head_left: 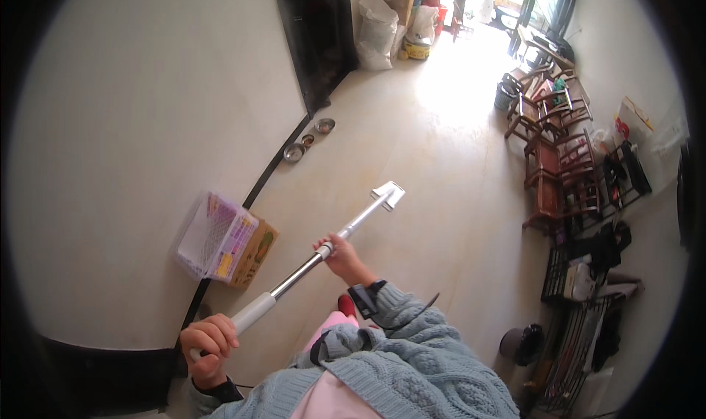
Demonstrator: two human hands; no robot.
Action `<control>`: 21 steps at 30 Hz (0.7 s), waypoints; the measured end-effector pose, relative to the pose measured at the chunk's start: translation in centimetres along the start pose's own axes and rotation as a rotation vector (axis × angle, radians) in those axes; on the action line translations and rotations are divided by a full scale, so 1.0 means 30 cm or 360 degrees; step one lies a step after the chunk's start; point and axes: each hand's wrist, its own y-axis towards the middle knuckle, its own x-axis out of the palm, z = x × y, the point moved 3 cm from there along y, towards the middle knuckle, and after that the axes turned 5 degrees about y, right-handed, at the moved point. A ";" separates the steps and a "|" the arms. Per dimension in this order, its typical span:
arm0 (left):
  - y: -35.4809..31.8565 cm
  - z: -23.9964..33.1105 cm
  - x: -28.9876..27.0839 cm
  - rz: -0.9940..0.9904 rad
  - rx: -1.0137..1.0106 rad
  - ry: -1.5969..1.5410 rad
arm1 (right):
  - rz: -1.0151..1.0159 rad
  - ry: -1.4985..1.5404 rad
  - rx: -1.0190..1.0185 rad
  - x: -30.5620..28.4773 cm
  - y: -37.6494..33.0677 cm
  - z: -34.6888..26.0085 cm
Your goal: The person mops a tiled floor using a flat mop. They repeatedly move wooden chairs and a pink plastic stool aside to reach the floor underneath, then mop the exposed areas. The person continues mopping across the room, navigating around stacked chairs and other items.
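My left hand [209,345] is wrapped round the near end of a long-handled mop [294,279], on its white grip. Farther up the pole, at a white collar, my right hand [340,257] closes round it. The mop's pole is silver and white and slants up to the right. At its far end is a small white rectangular head [388,195], over the pale floor. I cannot tell whether the head touches the floor.
Against the left wall, a lilac basket [218,235] stands beside a cardboard box [255,253]. Metal bowls [294,153] lie along the skirting. Wooden chairs [544,176] and a black rack [562,345] line the right wall. White sacks [377,36] stand near the bright doorway. A dark bin [521,344] is lower right.
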 end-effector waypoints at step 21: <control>1.250 -1.185 0.034 -0.0120 -0.0469 0.0578 | 0.0681 -0.0679 0.0326 0.322 1.433 -0.510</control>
